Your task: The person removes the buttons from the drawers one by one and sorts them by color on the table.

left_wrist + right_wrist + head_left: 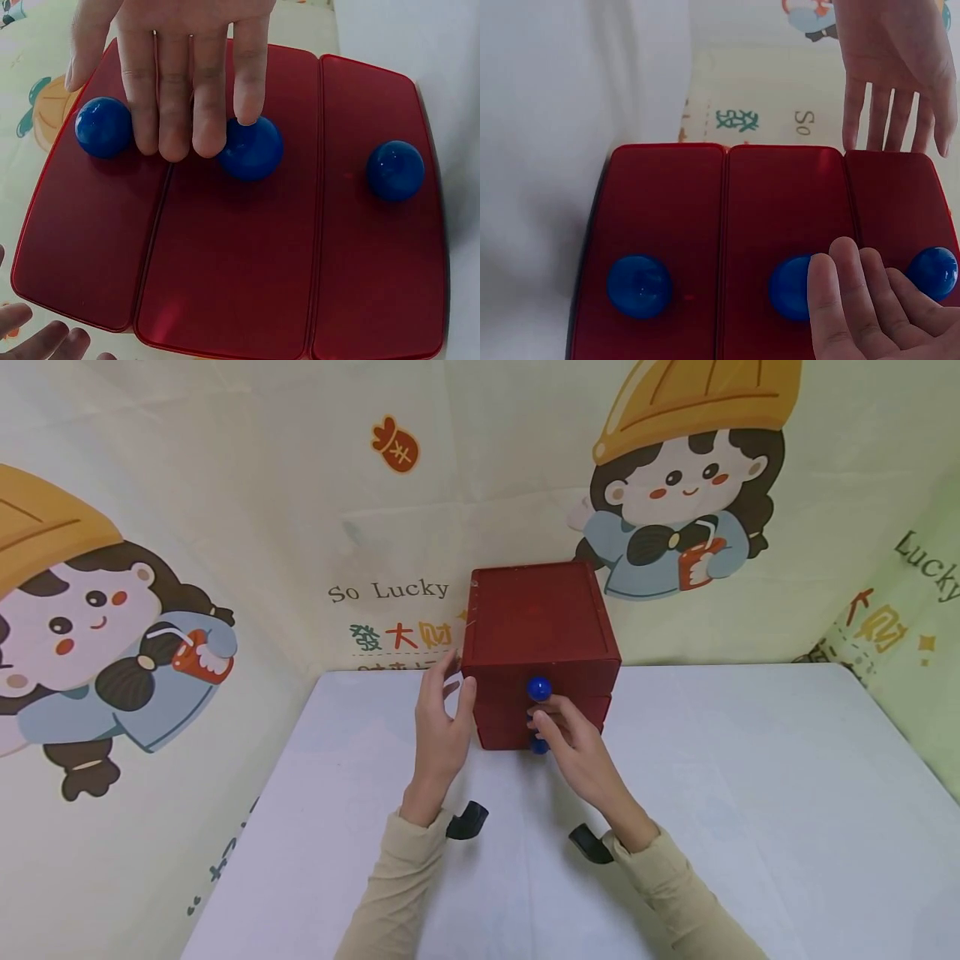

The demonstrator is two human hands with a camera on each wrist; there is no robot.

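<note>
A dark red box (pixel 536 618) with several blue ball knobs stands at the back of the table. Its front shows three flush panels, like drawer fronts, with the top knob (pixel 103 127), middle knob (pixel 261 157) and bottom knob (pixel 395 171) in a line. My left hand (pixel 442 739) is held at the box's left side, fingers extended; whether it touches cannot be told. My right hand (pixel 581 756) is in front of the panels, its fingers (pixel 847 277) partly covering the middle knob (pixel 789 289). The fingers are fairly straight and do not wrap round the knob.
The white tabletop (pixel 750 777) spreads around the box. Behind it hangs a printed backdrop (pixel 510 468) with cartoon figures and lettering. Black curved pieces sit near both wrists, one by the left cuff (pixel 467 821) and one by the right cuff (pixel 591 843).
</note>
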